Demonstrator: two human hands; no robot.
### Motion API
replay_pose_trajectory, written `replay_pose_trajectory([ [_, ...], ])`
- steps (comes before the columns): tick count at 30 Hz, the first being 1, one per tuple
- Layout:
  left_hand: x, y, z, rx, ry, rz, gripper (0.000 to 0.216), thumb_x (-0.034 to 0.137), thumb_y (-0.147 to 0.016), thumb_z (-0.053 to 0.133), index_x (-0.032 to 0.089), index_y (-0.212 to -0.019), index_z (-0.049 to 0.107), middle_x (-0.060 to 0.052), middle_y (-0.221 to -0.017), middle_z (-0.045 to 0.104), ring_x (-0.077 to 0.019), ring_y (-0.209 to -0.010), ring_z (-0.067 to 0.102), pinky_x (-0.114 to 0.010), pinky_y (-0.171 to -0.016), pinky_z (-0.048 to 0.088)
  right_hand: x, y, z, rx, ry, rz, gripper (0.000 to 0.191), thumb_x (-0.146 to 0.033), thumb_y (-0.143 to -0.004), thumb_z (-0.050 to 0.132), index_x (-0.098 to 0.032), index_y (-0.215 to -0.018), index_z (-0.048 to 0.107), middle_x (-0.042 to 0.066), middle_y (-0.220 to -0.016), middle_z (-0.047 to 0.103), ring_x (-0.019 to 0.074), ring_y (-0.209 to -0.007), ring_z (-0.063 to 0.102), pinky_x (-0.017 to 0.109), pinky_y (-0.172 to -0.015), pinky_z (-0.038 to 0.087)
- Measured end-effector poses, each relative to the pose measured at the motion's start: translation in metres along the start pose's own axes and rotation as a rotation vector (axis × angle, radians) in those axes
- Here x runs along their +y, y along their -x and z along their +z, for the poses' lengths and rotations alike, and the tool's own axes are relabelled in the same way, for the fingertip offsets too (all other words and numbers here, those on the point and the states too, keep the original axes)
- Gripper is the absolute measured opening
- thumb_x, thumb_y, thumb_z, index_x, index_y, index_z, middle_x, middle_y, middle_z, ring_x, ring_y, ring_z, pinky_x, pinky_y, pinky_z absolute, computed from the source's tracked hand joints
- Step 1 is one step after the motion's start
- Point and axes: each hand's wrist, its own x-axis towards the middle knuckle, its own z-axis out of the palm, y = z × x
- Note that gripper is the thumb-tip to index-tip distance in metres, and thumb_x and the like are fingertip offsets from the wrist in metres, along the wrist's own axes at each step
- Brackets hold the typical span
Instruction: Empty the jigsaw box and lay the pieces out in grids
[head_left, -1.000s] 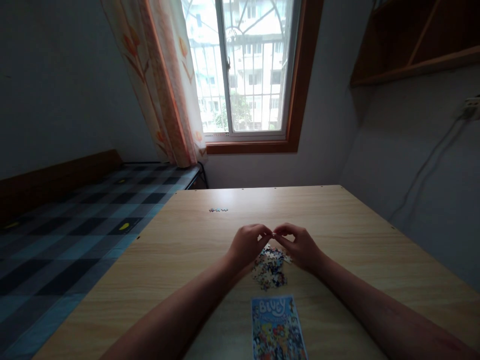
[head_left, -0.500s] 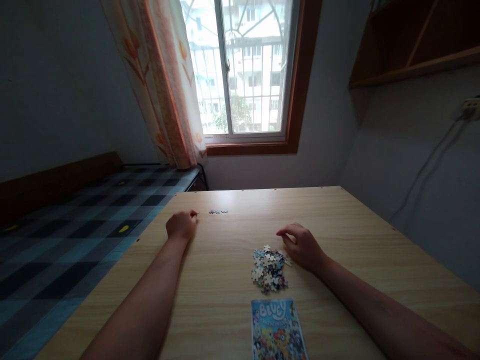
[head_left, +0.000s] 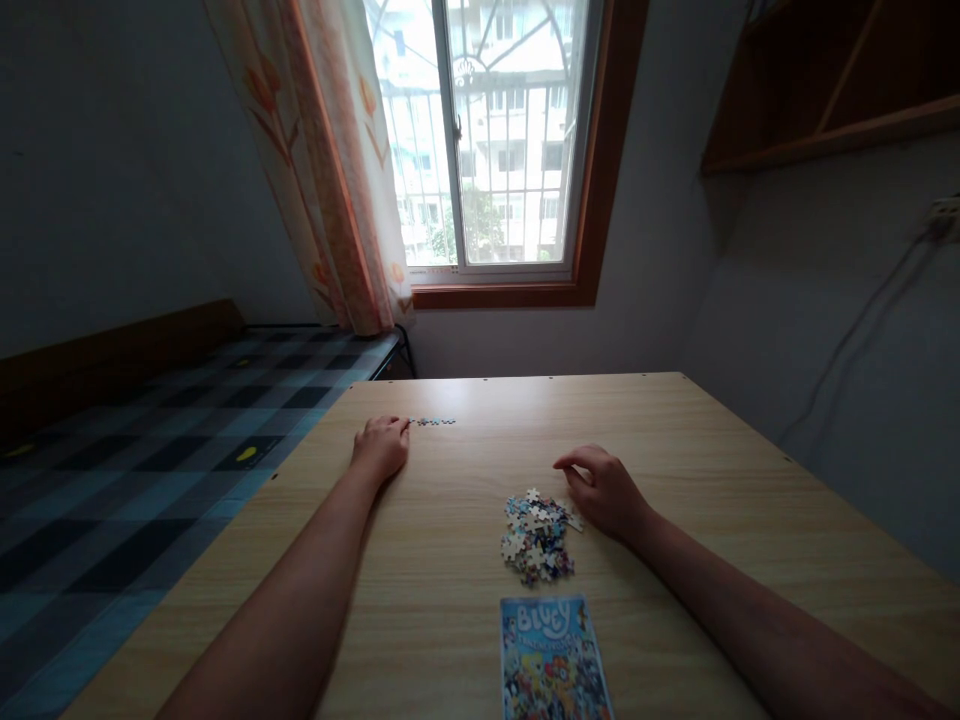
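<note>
My left hand (head_left: 381,446) reaches out over the wooden table (head_left: 720,520), its fingers curled and pinched on a small puzzle piece at the left end of a short row of joined pieces (head_left: 436,421). My right hand (head_left: 604,491) rests on the table with fingers loosely curled, right beside a pile of loose puzzle pieces (head_left: 535,536); whether it holds a piece is hidden. A colourful "Bluey" picture card (head_left: 553,660) lies near the table's front edge, just below the pile.
A bed with a dark checked cover (head_left: 150,450) lies to the left of the table. A window (head_left: 495,130) with a patterned curtain (head_left: 330,170) is behind. A wooden shelf (head_left: 825,90) hangs on the right wall.
My left hand left the pile, swung out to the far left, then slid right up to the short row of joined pieces. My right hand stayed beside the pile.
</note>
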Motion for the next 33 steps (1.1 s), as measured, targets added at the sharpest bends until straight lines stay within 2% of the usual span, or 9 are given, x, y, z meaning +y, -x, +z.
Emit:
replay_pose_trajectory([
  [11,0.007,0.007,0.003,-0.018,0.006,0.001,0.042,0.031,-0.097,0.039,0.02,-0.124,0.068,-0.011,-0.133,0.062,-0.0298,-0.12,0.053,-0.041,-0.098,0.046,0.001,0.0,0.0,-0.017,-0.003,-0.004,0.023,-0.01,-0.084,0.054,-0.021,-0.088,0.073,0.004,-0.089,0.073,0.0214,-0.09,0.064,0.034,-0.084,0.048],
  [15,0.011,0.009,0.002,-0.016,0.011,-0.006,0.046,0.03,-0.096,0.038,0.016,-0.133,0.061,-0.014,-0.138,0.058,-0.0298,-0.124,0.05,-0.041,-0.102,0.043,0.001,0.001,-0.001,-0.023,-0.013,-0.01,0.023,-0.01,-0.084,0.054,-0.021,-0.087,0.073,0.005,-0.089,0.073,0.0217,-0.09,0.064,0.035,-0.084,0.048],
  [19,0.014,0.01,-0.001,-0.034,0.012,0.004,0.047,0.034,-0.097,0.038,0.017,-0.136,0.059,-0.014,-0.147,0.051,-0.0314,-0.13,0.046,-0.044,-0.105,0.04,0.001,0.001,0.0,-0.021,-0.014,-0.006,0.023,-0.009,-0.084,0.054,-0.021,-0.087,0.073,0.005,-0.09,0.073,0.0225,-0.091,0.064,0.036,-0.084,0.048],
  [25,0.019,0.01,-0.002,-0.066,-0.007,0.025,0.046,0.035,-0.099,0.033,0.016,-0.128,0.063,-0.014,-0.14,0.057,-0.0308,-0.125,0.05,-0.044,-0.103,0.042,0.001,0.0,-0.001,-0.033,-0.011,-0.003,0.023,-0.009,-0.084,0.053,-0.021,-0.088,0.073,0.005,-0.089,0.073,0.0223,-0.091,0.064,0.036,-0.085,0.048],
  [33,0.018,0.008,0.002,-0.05,-0.009,0.02,0.047,0.033,-0.099,0.033,0.015,-0.133,0.059,-0.015,-0.143,0.054,-0.0308,-0.128,0.048,-0.044,-0.105,0.04,0.002,0.0,-0.001,-0.03,-0.018,-0.02,0.024,-0.008,-0.084,0.054,-0.021,-0.087,0.073,0.005,-0.089,0.074,0.0219,-0.09,0.064,0.036,-0.085,0.048],
])
